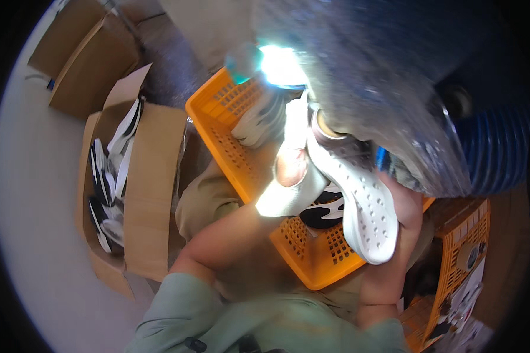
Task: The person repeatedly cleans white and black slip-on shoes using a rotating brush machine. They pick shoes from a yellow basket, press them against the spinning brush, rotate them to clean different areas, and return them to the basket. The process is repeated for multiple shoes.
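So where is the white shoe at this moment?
The white shoe is right of centre in the head view, sole up and held in the right hand above the orange crate, beside the left hand and under a clear plastic bag.

Left hand (291, 167) raised, fingers curled — right hand (403, 203) closed, forearm upright.

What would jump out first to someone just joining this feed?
The white shoe, sole up with small holes, held at centre by the right hand over the orange crate. The left hand grips its other side. At left, an open cardboard box holds black-and-white shoes.
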